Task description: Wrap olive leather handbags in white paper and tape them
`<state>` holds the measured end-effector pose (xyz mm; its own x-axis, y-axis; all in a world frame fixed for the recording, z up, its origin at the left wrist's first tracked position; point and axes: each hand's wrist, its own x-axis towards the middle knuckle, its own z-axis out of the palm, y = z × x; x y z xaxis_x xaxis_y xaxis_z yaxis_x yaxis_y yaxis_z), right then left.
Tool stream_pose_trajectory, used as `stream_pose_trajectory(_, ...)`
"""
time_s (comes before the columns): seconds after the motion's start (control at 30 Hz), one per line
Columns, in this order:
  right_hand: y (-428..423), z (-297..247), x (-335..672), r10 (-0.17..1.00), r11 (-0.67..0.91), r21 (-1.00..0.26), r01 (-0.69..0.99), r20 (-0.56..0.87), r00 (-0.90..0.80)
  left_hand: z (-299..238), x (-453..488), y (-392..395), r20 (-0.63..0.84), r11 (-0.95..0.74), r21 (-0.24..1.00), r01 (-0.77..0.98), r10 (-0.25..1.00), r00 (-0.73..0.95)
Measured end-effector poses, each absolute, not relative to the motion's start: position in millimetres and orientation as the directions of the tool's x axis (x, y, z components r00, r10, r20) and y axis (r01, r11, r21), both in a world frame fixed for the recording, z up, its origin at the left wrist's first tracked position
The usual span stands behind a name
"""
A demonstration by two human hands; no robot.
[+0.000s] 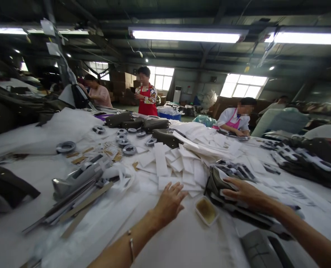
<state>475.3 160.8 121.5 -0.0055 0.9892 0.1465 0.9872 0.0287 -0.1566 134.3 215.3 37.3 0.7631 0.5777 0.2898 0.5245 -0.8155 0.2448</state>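
My left hand (169,204) reaches over the white table with its fingers spread and nothing in them. Its fingertips are at the near edge of a pile of white rectangular foam-like pieces (188,165). On the right, my right hand (242,193) lies with stretched fingers on a dark olive bag (214,182). Whether its fingertips press into the fabric is hard to see. Between the two hands sits a small white dish (207,211) with something yellowish-brown inside. A grey-green folded item (262,249) lies below my right forearm.
Rolled grey straps (129,150) and small brown tags (78,160) lie beyond my left hand. Long flat strips (84,204) and plastic-wrapped pieces are at left. Dark bags (308,160) are stacked at right. A person in a red apron (148,102) stands across the table; others work nearby.
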Motion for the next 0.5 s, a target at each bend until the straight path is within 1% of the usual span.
stream_pose_trajectory(0.03,170.7,137.2,468.1,0.990,0.027,-0.193,0.981,0.144,0.002,30.9,126.0,203.2,0.266,-0.791,0.323,0.520,0.603,0.752)
stream_pose_trajectory(0.13,215.8,177.6,423.3,0.976,0.067,-0.273,0.960,0.216,-0.006,4.7,103.2,181.6,0.219,-0.696,0.515,0.500,0.671,0.708)
stream_pose_trajectory(0.2,256.5,191.5,378.8,0.975,0.135,-0.333,0.933,0.214,-0.065,-18.4,93.8,181.8,0.216,-0.641,0.603,0.475,0.704,0.676)
stream_pose_trajectory(0.23,278.9,193.8,355.2,0.970,0.191,-0.351,0.917,0.208,-0.123,-31.2,91.7,185.5,0.213,-0.626,0.631,0.458,0.708,0.674)
stream_pose_trajectory(0.27,302.3,193.5,332.4,0.961,0.241,-0.344,0.908,0.215,-0.173,-44.2,91.7,190.6,0.206,-0.620,0.650,0.440,0.701,0.683)
stream_pose_trajectory(0.33,350.6,187.6,292.7,0.949,0.265,-0.263,0.927,0.243,-0.203,-67.9,96.8,202.3,0.186,-0.623,0.667,0.409,0.670,0.718)
stream_pose_trajectory(0.4,398.3,178.7,264.3,0.945,0.241,-0.210,0.947,0.272,-0.180,-83.6,105.7,212.6,0.165,-0.623,0.675,0.396,0.650,0.742)
stream_pose_trajectory(0.5,462.4,166.9,243.4,0.945,0.151,-0.173,0.973,0.315,-0.090,-88.2,113.7,221.9,0.168,-0.620,0.698,0.358,0.628,0.760)
